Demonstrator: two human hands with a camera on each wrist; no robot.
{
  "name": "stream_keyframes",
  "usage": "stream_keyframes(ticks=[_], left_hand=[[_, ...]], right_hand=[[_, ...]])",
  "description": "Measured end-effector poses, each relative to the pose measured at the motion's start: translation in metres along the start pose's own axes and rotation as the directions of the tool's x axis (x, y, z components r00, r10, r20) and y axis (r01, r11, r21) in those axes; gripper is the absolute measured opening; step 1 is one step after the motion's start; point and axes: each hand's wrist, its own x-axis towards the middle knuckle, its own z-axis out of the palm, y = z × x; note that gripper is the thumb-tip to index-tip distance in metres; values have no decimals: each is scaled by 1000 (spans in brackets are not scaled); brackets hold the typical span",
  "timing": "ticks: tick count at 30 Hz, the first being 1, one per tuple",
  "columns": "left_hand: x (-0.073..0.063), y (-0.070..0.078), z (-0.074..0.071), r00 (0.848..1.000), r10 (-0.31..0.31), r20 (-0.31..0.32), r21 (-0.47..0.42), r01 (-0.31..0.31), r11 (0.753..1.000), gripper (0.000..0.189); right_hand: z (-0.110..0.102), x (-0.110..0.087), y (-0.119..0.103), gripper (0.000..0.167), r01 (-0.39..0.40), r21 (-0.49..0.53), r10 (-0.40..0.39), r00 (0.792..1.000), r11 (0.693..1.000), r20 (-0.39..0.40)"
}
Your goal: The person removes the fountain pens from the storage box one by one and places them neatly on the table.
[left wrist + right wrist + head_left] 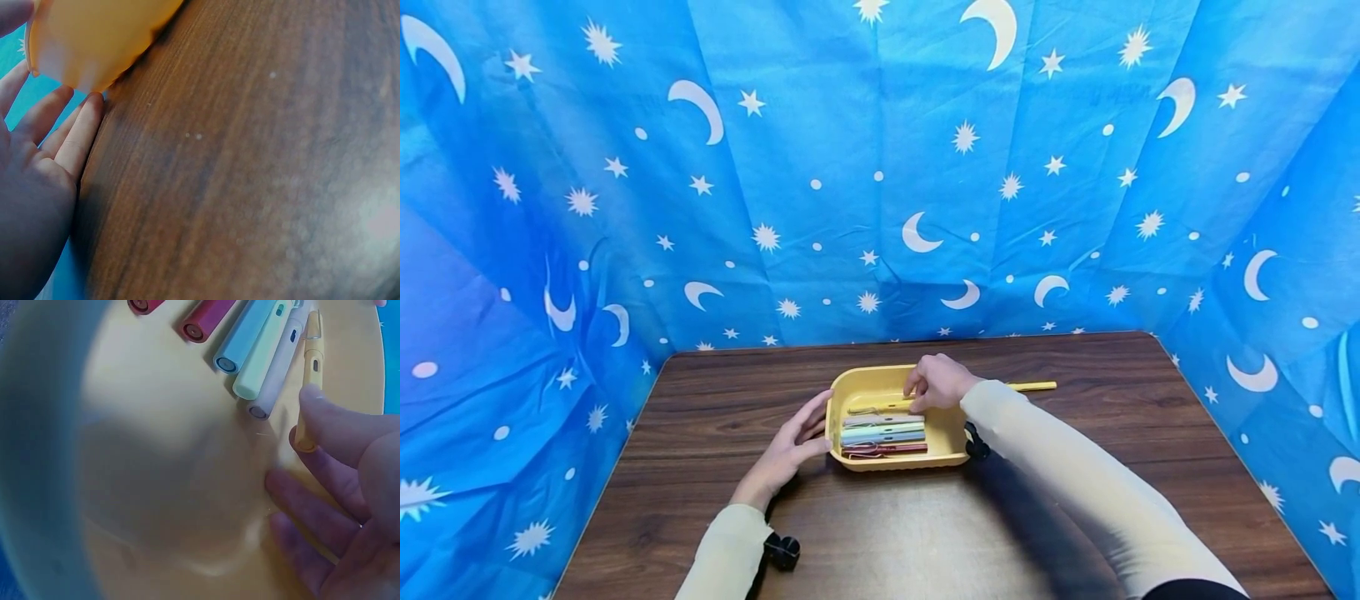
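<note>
A yellow plastic basket [946, 435] sits on the table with several clip pens inside. My right hand [942, 382] reaches over its back right part and pinches the end of a yellow pen [314, 356] between thumb and index finger. Beside that pen lie a pale lilac pen [281, 372], a pale green pen [259, 362], a blue pen [240, 340] and a dark red pen [206, 322], roughly parallel. My left hand [786, 454] is at the basket's left end, its extended fingers [81, 134] against the outer wall and its thumb by the front left corner.
Behind my right wrist, a thin yellow stick [1033, 386] lies on the dark wooden table [700, 433]. Blue cloth [850, 167] with moons and stars hangs along the table's back and both sides.
</note>
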Motion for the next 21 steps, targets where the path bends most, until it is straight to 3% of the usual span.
stream_keyframes(ticks=[8, 15, 21], left_hand=[[0, 0, 0, 1000, -15, 5, -10, 15, 1000, 78], [0, -2, 0, 1000, -6, 3, -11, 6, 1000, 78], [0, 0, 1, 1000, -2, 2, -9, 2, 1000, 77]], right_hand=[[2, 1, -1, 18, -9, 27, 8, 999, 1000, 47], [4, 0, -3, 6, 15, 21, -16, 999, 1000, 48], [3, 0, -6, 1, -12, 53, 10, 999, 999, 39]])
